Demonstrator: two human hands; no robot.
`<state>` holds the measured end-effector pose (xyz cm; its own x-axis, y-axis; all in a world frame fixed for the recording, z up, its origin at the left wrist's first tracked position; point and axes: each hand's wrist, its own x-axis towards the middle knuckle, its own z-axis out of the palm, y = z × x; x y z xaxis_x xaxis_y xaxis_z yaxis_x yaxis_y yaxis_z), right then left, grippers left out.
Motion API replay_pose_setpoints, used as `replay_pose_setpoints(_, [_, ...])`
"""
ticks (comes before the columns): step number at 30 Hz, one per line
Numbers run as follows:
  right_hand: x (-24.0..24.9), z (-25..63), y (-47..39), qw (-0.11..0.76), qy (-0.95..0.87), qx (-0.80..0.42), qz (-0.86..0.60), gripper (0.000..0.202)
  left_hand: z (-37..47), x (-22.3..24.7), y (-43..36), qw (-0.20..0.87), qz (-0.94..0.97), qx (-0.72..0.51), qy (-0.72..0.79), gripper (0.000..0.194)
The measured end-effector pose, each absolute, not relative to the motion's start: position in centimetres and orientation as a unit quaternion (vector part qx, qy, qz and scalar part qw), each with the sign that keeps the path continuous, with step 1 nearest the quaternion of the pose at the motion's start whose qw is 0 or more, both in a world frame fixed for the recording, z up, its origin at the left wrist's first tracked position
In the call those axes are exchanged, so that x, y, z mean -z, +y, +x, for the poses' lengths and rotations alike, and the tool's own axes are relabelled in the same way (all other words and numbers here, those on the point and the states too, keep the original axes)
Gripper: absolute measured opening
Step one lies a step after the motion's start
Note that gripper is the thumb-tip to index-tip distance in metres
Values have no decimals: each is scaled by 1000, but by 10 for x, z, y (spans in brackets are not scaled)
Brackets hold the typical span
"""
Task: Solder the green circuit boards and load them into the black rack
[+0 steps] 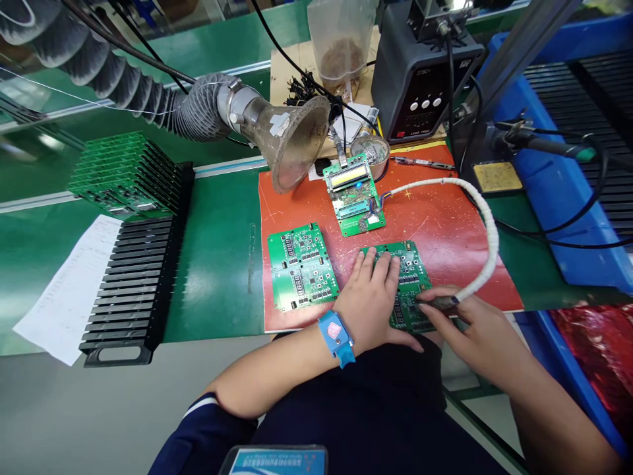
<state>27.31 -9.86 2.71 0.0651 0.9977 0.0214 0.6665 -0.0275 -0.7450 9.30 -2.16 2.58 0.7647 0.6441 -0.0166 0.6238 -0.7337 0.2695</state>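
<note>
Glossy green workbench over a pale grey floor, 1 slanting metal post at right.

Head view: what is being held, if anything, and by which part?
The right hand holds the white cable by its dark end; the left hand lies on a circuit board.

On my feed I see a hose left of a box, paper beside a rack, a sponge near a bin.
</note>
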Motion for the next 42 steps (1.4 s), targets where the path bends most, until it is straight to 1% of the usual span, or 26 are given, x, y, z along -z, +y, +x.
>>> replay_pose_setpoints(9, [-28, 273, -98, 304, -635, -268, -658, 16, 93, -28, -21, 128, 925, -15, 357, 142])
replay_pose_setpoints(16, [-27, 274, -99, 296, -639, -264, -659, 16, 99, -33, -21, 136, 919, 50, 368, 144])
replay_pose_setpoints(25, [-28, 272, -98, 309, -635, -261, -658, 15, 105, -38, -19, 130, 916, 83, 371, 138])
replay_pose_setpoints(33, [-27, 274, -97, 308, -637, -264, -655, 15, 106, -40, -20, 133, 914, 81, 375, 139])
replay_pose_setpoints(38, [-27, 273, -96, 307, -624, -284, -660, 15, 105, -41, -19, 140, 911, 94, 377, 138])
replay_pose_setpoints(42, [-27, 277, -99, 313, -599, -313, -667, 18, 107, -39, -18, 136, 913, 70, 378, 136])
